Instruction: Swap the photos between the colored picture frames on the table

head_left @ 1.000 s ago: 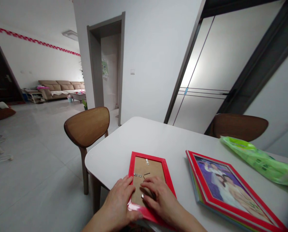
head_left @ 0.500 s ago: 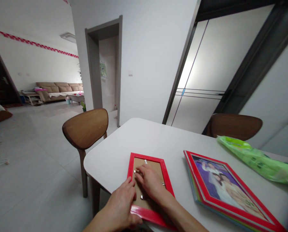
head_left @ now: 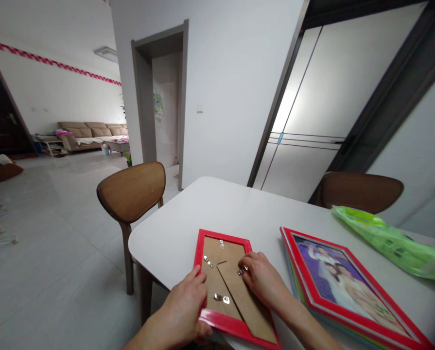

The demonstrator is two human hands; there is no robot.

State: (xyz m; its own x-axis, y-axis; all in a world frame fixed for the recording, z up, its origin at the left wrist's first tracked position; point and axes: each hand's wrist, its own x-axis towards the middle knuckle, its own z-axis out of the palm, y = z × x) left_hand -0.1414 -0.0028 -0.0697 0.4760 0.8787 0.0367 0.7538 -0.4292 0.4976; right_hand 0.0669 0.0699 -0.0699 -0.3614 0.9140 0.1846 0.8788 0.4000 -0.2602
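Note:
A red picture frame (head_left: pixel 222 318) lies face down at the table's near edge, its brown backing board (head_left: pixel 217 279) and a stand leg (head_left: pixel 252 306) showing. My left hand (head_left: pixel 186 306) grips the frame's left edge, thumb low at the near corner. At the right side, my right hand (head_left: pixel 263 277) has its fingers pinched on a metal turn clip (head_left: pixel 242 270), partly hidden by the fingertips. Other metal clips sit at the top (head_left: pixel 222 244), the left (head_left: pixel 208 261) and the bottom (head_left: pixel 221 298) of the backing.
To the right, a red-framed photo (head_left: pixel 343 282) rests on a stack of other frames. Behind it lies a green plastic bag (head_left: pixel 395 240) on the white table (head_left: pixel 217 204). One wooden chair (head_left: pixel 133 192) stands at the left, another (head_left: pixel 361 191) beyond the table.
My right hand has moved from the left clip across the backing to the right clip. The left clip now lies turned at an angle. My left hand keeps its hold on the edge.

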